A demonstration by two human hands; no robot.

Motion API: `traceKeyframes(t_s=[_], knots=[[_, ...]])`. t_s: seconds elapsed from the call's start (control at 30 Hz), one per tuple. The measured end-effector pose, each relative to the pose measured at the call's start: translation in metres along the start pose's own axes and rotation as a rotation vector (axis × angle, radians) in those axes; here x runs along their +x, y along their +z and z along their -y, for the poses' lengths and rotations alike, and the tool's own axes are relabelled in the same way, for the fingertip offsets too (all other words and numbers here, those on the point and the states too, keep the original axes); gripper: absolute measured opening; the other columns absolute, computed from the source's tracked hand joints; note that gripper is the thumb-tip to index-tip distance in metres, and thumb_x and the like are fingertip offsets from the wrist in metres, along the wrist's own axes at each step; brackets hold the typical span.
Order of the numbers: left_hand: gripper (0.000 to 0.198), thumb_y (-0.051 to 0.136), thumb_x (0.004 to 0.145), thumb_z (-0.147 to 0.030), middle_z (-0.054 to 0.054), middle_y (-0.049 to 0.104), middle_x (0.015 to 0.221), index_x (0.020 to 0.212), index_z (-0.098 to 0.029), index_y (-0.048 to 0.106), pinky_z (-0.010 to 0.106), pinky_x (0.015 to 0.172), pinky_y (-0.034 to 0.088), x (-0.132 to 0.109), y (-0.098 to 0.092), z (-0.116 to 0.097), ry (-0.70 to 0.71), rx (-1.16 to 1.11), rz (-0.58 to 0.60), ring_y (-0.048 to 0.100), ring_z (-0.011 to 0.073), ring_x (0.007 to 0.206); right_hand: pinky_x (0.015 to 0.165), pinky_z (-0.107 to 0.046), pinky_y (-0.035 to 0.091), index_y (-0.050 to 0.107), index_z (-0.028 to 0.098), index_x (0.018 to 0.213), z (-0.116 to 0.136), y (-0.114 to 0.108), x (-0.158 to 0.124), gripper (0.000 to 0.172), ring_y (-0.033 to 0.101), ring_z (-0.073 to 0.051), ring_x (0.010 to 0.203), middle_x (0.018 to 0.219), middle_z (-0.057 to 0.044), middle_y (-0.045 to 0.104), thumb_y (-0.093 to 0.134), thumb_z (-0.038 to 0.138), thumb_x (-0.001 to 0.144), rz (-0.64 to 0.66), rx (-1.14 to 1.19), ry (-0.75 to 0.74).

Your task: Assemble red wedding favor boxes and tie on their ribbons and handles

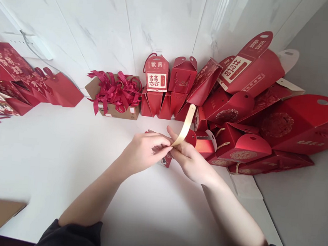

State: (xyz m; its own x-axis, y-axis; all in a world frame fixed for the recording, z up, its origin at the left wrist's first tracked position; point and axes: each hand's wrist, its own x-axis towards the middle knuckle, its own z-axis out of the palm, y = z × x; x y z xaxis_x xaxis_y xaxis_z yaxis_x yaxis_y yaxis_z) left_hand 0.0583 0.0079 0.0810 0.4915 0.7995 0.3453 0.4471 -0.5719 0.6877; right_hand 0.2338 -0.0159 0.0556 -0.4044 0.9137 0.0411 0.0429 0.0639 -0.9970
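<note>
Sleeves (73, 235), 2 hands (142, 152) holding gold strip (185, 127)

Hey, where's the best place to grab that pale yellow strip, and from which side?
Probably the upper end of the pale yellow strip, coming from above: that end curves up free, while the left hand and right hand meet at its lower end.

There are two hands (143, 152) (192, 163) (and one strip (186, 127)).

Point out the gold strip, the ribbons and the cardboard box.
Gold strip (184, 129): head view, middle of its curve.
Ribbons (118, 91): head view, middle of the heap.
Cardboard box (125, 115): head view, front wall.
</note>
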Motion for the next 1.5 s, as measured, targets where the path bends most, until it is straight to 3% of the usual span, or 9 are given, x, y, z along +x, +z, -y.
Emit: traceKeyframes(t_s=[0.13, 0.27, 0.4, 0.57, 0.73, 0.87, 1.07, 1.27, 1.5], knots=[[0.015, 0.064, 0.082, -0.031, 0.003, 0.070, 0.074, 0.079, -0.018, 0.069, 0.027, 0.059, 0.055, 0.003, 0.003, 0.001, -0.134, -0.209, -0.048, 0.063, 0.0133, 0.062, 0.088, -0.039, 0.053, 0.032, 0.025, 0.146, 0.006, 0.004, -0.003, 0.052, 0.063, -0.017, 0.090, 0.105, -0.005, 0.066, 0.046, 0.026, 0.096, -0.035, 0.026, -0.070], [0.021, 0.070, 0.077, -0.036, 0.002, 0.067, 0.063, 0.077, -0.015, 0.068, 0.024, 0.049, 0.051, 0.009, -0.006, 0.005, -0.369, -0.617, -0.026, 0.060, 0.0118, 0.054, 0.084, -0.034, 0.055, 0.052, 0.024, 0.116, 0.011, 0.006, -0.003, 0.027, 0.065, -0.018, 0.095, 0.105, -0.006, 0.066, 0.059, 0.030, 0.091, -0.174, 0.103, -0.229], [0.021, 0.074, 0.074, -0.035, 0.001, 0.065, 0.060, 0.072, -0.015, 0.068, 0.022, 0.048, 0.050, 0.013, -0.011, 0.009, -0.449, -0.737, -0.010, 0.058, 0.0101, 0.052, 0.079, -0.033, 0.057, 0.061, 0.022, 0.096, 0.011, 0.006, -0.003, 0.015, 0.067, -0.018, 0.087, 0.091, -0.004, 0.067, 0.067, 0.030, 0.086, -0.291, -0.021, -0.331], [0.023, 0.075, 0.074, -0.037, 0.003, 0.069, 0.063, 0.075, -0.015, 0.070, 0.023, 0.052, 0.052, 0.012, -0.009, 0.009, -0.453, -0.690, 0.039, 0.061, 0.0109, 0.054, 0.074, -0.034, 0.055, 0.066, 0.021, 0.088, 0.008, 0.003, -0.001, 0.011, 0.065, -0.017, 0.077, 0.085, -0.004, 0.066, 0.068, 0.032, 0.085, -0.420, -0.210, -0.357], [0.022, 0.072, 0.079, -0.037, 0.007, 0.075, 0.080, 0.082, -0.015, 0.075, 0.024, 0.061, 0.057, 0.013, -0.013, 0.009, -0.430, -0.722, 0.061, 0.070, 0.0150, 0.068, 0.071, -0.033, 0.055, 0.067, 0.020, 0.087, 0.005, 0.000, 0.001, 0.013, 0.065, -0.017, 0.075, 0.083, -0.004, 0.067, 0.070, 0.032, 0.083, -0.411, -0.111, -0.343], [0.020, 0.070, 0.081, -0.035, 0.006, 0.076, 0.080, 0.086, -0.017, 0.077, 0.023, 0.063, 0.058, 0.010, -0.015, 0.006, -0.387, -0.687, 0.010, 0.072, 0.0162, 0.073, 0.060, -0.029, 0.053, 0.067, 0.019, 0.088, 0.003, -0.002, 0.001, 0.014, 0.064, -0.015, 0.070, 0.080, -0.004, 0.068, 0.071, 0.031, 0.082, -0.391, -0.076, -0.327], [0.017, 0.070, 0.082, -0.032, 0.004, 0.076, 0.079, 0.089, -0.019, 0.078, 0.021, 0.067, 0.060, 0.007, -0.011, 0.000, -0.313, -0.593, -0.065, 0.073, 0.0156, 0.075, 0.059, -0.027, 0.051, 0.067, 0.019, 0.088, 0.001, -0.003, 0.001, 0.012, 0.065, -0.015, 0.073, 0.085, -0.005, 0.071, 0.071, 0.030, 0.083, -0.378, -0.087, -0.301], [0.016, 0.068, 0.082, -0.030, 0.004, 0.076, 0.081, 0.088, -0.018, 0.078, 0.024, 0.068, 0.061, 0.004, -0.010, -0.001, -0.249, -0.449, -0.118, 0.072, 0.0176, 0.075, 0.062, -0.027, 0.053, 0.067, 0.020, 0.088, 0.004, -0.001, 0.000, 0.011, 0.067, -0.015, 0.072, 0.082, -0.003, 0.071, 0.070, 0.030, 0.084, -0.442, -0.263, -0.335], [0.013, 0.067, 0.081, -0.024, 0.003, 0.075, 0.083, 0.089, -0.017, 0.075, 0.023, 0.065, 0.059, 0.003, -0.004, 0.001, -0.170, -0.233, -0.190, 0.071, 0.0159, 0.072, 0.063, -0.024, 0.051, 0.066, 0.020, 0.087, 0.010, 0.002, -0.001, 0.001, 0.064, -0.013, 0.073, 0.080, -0.001, 0.069, 0.066, 0.020, 0.086, -0.494, -0.596, -0.517]])
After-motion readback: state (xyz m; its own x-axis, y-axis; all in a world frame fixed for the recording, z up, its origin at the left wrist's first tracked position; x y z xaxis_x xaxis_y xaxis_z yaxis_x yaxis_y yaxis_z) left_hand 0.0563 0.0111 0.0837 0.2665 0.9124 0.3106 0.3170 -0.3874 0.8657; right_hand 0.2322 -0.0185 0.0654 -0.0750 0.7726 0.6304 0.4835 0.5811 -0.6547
